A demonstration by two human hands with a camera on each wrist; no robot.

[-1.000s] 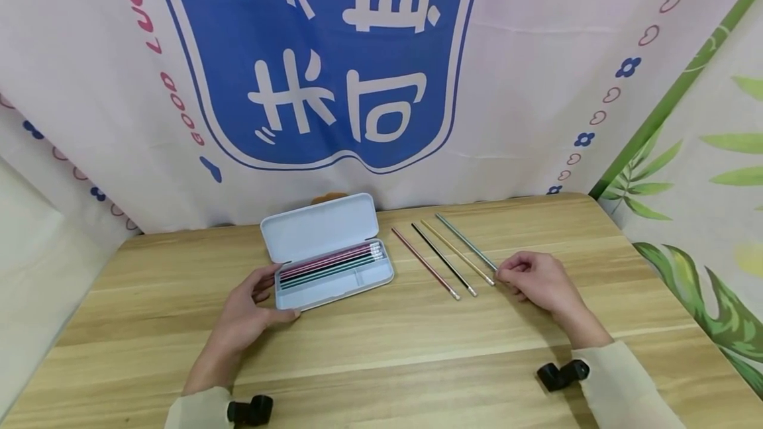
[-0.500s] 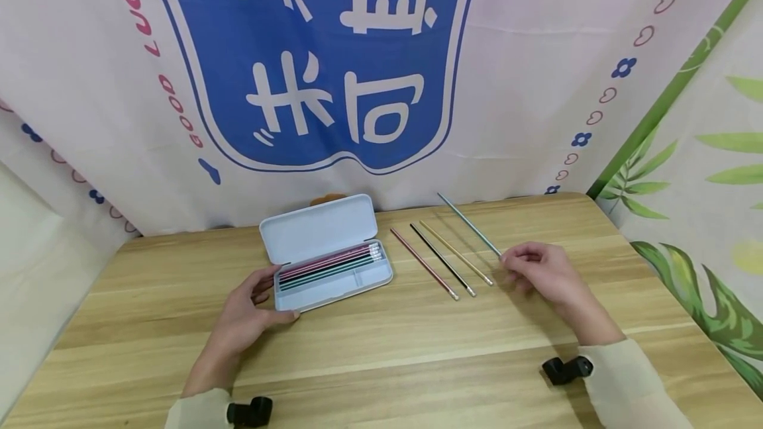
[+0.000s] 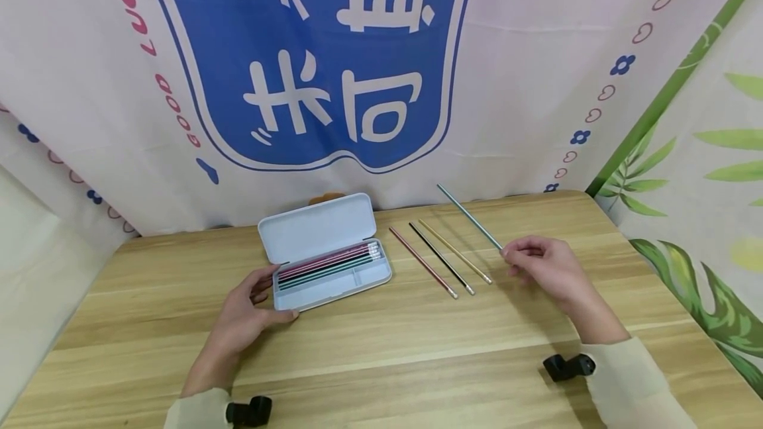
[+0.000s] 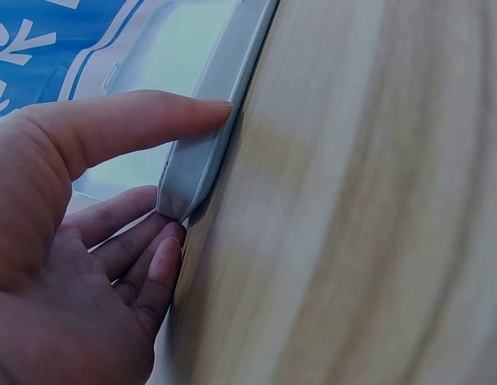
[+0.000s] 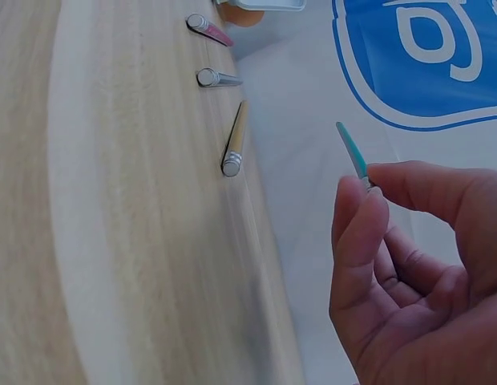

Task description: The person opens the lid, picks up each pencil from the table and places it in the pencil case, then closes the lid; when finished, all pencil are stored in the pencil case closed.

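My right hand (image 3: 539, 267) pinches a teal pencil (image 3: 471, 217) near its eraser end, between thumb and fingertips. The pencil is raised off the table, its far tip pointing toward the backdrop; in the right wrist view the teal pencil (image 5: 353, 151) sticks out past the fingertips. My left hand (image 3: 244, 313) holds the left end of an open light-blue pencil case (image 3: 318, 302). Its thumb (image 4: 176, 116) lies along the front edge, the other fingers against the short end. Inside the case lie several pencils (image 3: 328, 265), dark pink, black and green, erasers to the right.
Between the case and my right hand lie a red pencil (image 3: 422, 262), a black pencil (image 3: 441, 258) and a yellow pencil (image 3: 456, 251), roughly parallel on the wooden table (image 3: 381, 363). A printed cloth (image 3: 512, 98) hangs behind the table's back edge. The case's lid (image 3: 318, 224) leans back toward it.
My right hand has lifted the teal pencil off the table, moving slightly up and away with it. The left hand and the case have stayed in place.
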